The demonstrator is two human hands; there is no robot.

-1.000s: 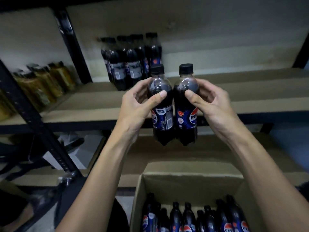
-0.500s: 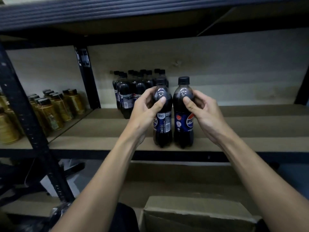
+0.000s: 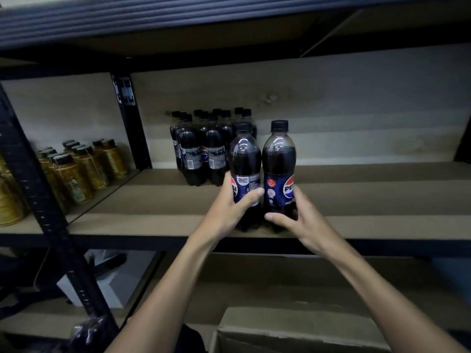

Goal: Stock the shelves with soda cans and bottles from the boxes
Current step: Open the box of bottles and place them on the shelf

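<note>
Left hand curls around left bottle, thumb across its label. Right hand grips right bottle low, thumb at its base. Both bottles upright, touching, standing near front edge of shelf. Bottle cluster sits behind, toward back wall. Cardboard box below.

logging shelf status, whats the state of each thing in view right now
left bottle, upright, capped, gripped by the left hand at the shelf front edge
right bottle, upright, capped, gripped by the right hand beside it
back bottles, upright, capped, clustered by the rear wall
amber bottles, upright, capped, in the left bay
cardboard box, below, only its top shows
</note>
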